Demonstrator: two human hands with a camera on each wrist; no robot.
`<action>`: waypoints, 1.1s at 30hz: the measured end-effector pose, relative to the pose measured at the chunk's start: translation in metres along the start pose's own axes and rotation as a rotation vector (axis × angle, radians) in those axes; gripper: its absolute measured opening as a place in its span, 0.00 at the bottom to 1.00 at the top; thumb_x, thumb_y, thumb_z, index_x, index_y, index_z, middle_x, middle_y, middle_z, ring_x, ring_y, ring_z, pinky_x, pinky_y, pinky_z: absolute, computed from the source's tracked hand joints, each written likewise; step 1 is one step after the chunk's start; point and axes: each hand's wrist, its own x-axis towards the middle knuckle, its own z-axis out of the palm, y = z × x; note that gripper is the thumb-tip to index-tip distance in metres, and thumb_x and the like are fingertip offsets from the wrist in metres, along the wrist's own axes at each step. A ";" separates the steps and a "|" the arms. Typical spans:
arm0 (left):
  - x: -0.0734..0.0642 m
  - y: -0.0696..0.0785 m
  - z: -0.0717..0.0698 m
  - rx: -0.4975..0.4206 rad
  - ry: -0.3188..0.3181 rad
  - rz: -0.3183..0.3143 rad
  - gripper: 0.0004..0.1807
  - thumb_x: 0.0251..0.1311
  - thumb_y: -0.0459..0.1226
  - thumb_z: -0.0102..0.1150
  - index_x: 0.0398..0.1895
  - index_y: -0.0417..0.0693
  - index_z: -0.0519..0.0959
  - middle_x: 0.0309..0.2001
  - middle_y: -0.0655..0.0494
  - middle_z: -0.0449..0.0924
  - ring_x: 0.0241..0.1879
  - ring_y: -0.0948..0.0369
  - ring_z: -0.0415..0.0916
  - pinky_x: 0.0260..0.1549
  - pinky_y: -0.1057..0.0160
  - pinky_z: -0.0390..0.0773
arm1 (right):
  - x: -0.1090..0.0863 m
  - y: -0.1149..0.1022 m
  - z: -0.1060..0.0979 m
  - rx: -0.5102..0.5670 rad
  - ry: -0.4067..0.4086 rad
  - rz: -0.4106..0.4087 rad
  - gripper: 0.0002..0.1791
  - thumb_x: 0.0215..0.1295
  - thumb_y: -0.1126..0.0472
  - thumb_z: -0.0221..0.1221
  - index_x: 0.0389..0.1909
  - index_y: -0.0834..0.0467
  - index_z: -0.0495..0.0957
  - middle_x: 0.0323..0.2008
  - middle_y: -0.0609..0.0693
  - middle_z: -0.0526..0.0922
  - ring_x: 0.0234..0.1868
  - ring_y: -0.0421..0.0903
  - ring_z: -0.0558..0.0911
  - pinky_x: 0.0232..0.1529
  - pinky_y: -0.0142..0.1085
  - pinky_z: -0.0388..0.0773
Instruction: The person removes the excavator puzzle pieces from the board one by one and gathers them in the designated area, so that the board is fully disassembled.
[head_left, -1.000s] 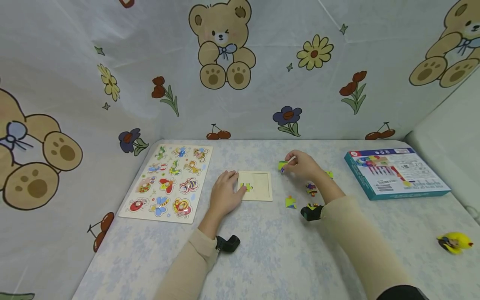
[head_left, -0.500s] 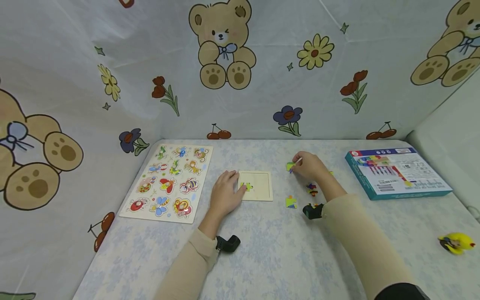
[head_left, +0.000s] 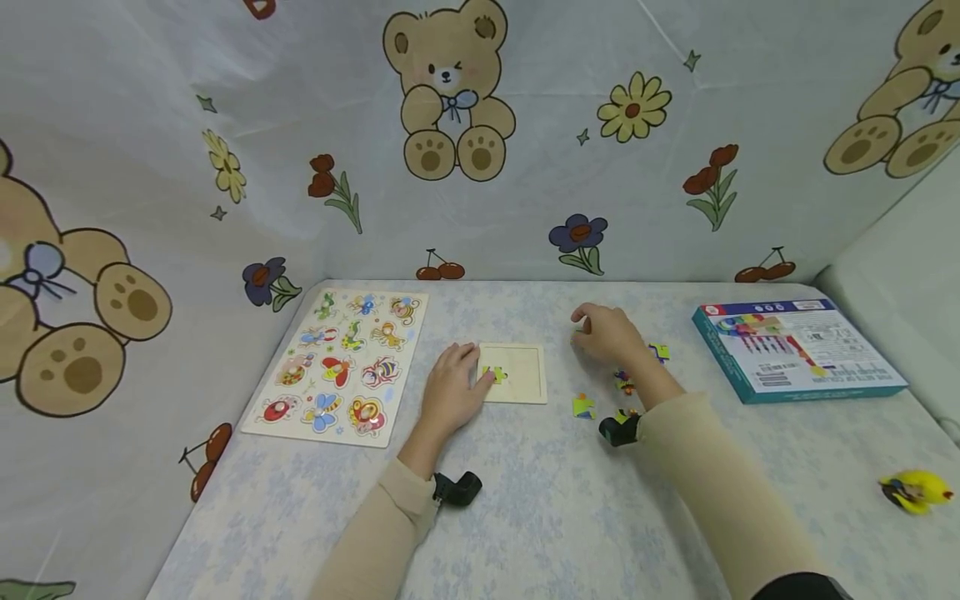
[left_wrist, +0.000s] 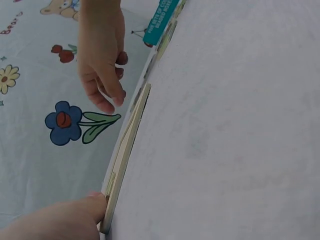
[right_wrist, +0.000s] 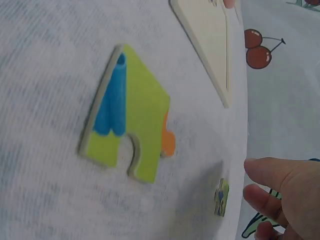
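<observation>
My left hand rests at the left edge of a shallow wooden puzzle tray, its thumb on a yellow-green jigsaw piece inside. The right hand hovers right of the tray. In the right wrist view its thumb and fingers are apart with nothing between them, and a small jigsaw piece lies on the table near them. A green piece with blue and orange parts lies closer to that camera. Other jigsaw pieces lie around the right forearm: one at its near left, one beyond it.
A board of insect pictures lies at the left of the table. A flat teal-edged box lies at the right, with a yellow toy nearer the front. A bear-patterned cloth hangs behind.
My right hand shifted right with a green piece at its fingertips, then back slightly left. Its fingers are now apart from the piece beneath. The left hand has stayed on the tray.
</observation>
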 end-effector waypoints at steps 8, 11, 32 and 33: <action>0.000 0.002 -0.001 -0.004 -0.031 -0.011 0.36 0.67 0.56 0.54 0.72 0.47 0.67 0.74 0.54 0.63 0.78 0.51 0.51 0.76 0.47 0.54 | -0.005 -0.032 0.004 0.126 -0.069 -0.099 0.16 0.69 0.58 0.60 0.55 0.58 0.78 0.42 0.55 0.80 0.38 0.50 0.76 0.38 0.39 0.74; 0.000 0.002 0.000 0.039 -0.051 -0.003 0.41 0.65 0.61 0.52 0.74 0.47 0.64 0.75 0.53 0.61 0.78 0.51 0.49 0.76 0.47 0.52 | -0.006 -0.042 0.007 0.158 -0.107 -0.142 0.16 0.68 0.59 0.61 0.54 0.58 0.78 0.41 0.54 0.80 0.38 0.49 0.75 0.39 0.38 0.74; -0.004 -0.001 0.005 0.190 -0.160 0.019 0.70 0.42 0.81 0.50 0.80 0.45 0.47 0.81 0.52 0.42 0.81 0.56 0.37 0.79 0.51 0.42 | -0.008 -0.076 0.045 0.208 -0.249 -0.275 0.14 0.64 0.54 0.66 0.48 0.54 0.81 0.33 0.48 0.78 0.34 0.43 0.74 0.37 0.34 0.71; -0.004 -0.001 0.005 0.189 -0.159 0.021 0.70 0.42 0.81 0.50 0.80 0.45 0.47 0.81 0.52 0.43 0.81 0.56 0.37 0.79 0.51 0.42 | -0.008 -0.077 0.045 0.206 -0.249 -0.278 0.14 0.63 0.53 0.67 0.47 0.53 0.81 0.33 0.48 0.78 0.34 0.43 0.74 0.37 0.34 0.71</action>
